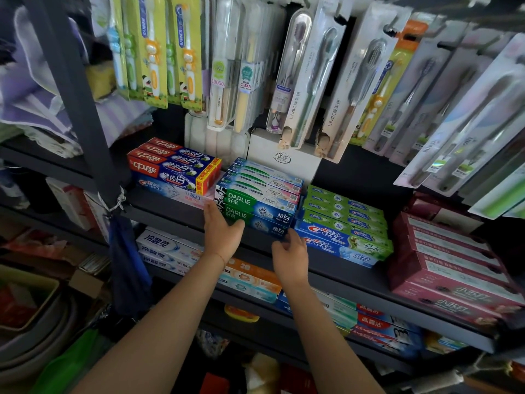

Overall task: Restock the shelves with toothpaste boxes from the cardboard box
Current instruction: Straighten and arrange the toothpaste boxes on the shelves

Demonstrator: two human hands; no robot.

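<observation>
In the head view, the left hand (223,234) rests with straight fingers against the left end of the Darlie toothpaste boxes (257,207), its fingertips hidden behind the stack's corner. The right hand (291,255) hovers at five o'clock from that stack, fingers loosely apart, just touching the lowest box's right end; whether it presses is unclear. The stack sits mid-shelf on the dark shelf (341,270), between the red Zhonghua boxes (173,163) at ten o'clock and the Crest boxes (345,231) at three o'clock. Hanging toothbrush packs (309,81) are cut off above.
</observation>
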